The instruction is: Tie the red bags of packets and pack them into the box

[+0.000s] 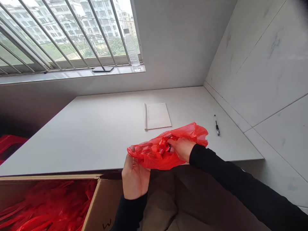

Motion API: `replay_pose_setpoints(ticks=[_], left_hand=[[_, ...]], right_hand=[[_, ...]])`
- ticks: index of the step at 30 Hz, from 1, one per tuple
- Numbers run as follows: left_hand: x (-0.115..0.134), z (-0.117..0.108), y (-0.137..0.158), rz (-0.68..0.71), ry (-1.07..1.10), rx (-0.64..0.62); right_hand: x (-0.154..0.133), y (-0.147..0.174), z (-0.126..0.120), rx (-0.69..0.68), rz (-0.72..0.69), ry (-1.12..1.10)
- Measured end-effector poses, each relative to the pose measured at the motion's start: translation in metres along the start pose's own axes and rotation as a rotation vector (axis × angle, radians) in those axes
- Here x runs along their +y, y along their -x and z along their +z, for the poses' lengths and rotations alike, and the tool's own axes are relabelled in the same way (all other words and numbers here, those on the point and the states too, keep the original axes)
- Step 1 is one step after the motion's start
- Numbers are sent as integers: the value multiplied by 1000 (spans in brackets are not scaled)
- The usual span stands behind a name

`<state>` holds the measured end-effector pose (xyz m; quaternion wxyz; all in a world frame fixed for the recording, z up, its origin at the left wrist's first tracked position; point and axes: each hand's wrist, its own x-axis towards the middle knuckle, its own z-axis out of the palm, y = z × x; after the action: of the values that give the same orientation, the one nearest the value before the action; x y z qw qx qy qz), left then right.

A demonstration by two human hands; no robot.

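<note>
A thin red plastic bag (166, 163) hangs open between my two hands, at the near edge of the white table. My left hand (136, 179) pinches the bag's left rim, thumb on top and the other fingers under the plastic. Reaching into the bag's mouth, my right hand (184, 149) has its thumb and fingers closed on small red printed packets (164, 146). Some dark patches show on these packets; their contents cannot be made out. The bag's right end sticks out crumpled past my right wrist.
On the white table (96, 128) lie an open notepad (158, 116) and, at the right, a black pen (217, 128). A cardboard box (96, 195) of red plastic bags (48, 205) stands at lower left. On the windowsill are a water bottle (132, 51) and a dark flat object (103, 69).
</note>
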<state>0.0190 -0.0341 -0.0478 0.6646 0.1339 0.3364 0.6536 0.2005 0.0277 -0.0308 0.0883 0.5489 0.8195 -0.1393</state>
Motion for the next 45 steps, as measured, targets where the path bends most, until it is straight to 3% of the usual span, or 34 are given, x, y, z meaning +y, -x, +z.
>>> replay_pose_setpoints(ticks=[5, 7, 9, 11, 13, 14, 16, 18, 20, 22, 24, 27, 30, 34, 38, 41, 45], left_hand=[[0, 8, 3, 10, -98, -31], [3, 11, 4, 31, -159, -55], [7, 11, 3, 78, -232, -86], [11, 8, 0, 157, -372, -119], [14, 3, -4, 292, -629, -124], [15, 0, -6, 378, -793, -106], [16, -3, -8, 541, -1113, -45], [18, -3, -10, 650, -1334, 20], [21, 3, -12, 704, -1380, 38], [27, 18, -14, 709, -1209, -16], [35, 39, -18, 611, -888, -129], [46, 75, -25, 331, -509, -310], [49, 102, -29, 101, -455, -391], [47, 113, -25, 3, -405, -418], [47, 109, -18, 124, -568, -473], [47, 108, -17, 313, -762, -472], [46, 117, -14, 417, -811, -548]], right_hand=[[5, -2, -5, 9, 49, 50], [5, 15, -12, 101, -3, 8], [3, 41, -23, 366, -128, -98], [2, 68, -34, 753, -206, -166], [6, 89, -41, 1029, -121, -100], [11, 95, -42, 1090, -40, -40], [25, 101, -41, 1051, 77, 39], [41, 101, -38, 914, 99, -14], [51, 100, -40, 810, 111, -163], [53, 101, -49, 806, 110, -347], [48, 103, -64, 863, 72, -529], [33, 102, -89, 888, -34, -800], [20, 96, -104, 827, -129, -983], [12, 84, -109, 738, -224, -1078], [9, 81, -108, 714, -244, -1019], [6, 84, -108, 824, -207, -852], [2, 85, -108, 841, -182, -761]])
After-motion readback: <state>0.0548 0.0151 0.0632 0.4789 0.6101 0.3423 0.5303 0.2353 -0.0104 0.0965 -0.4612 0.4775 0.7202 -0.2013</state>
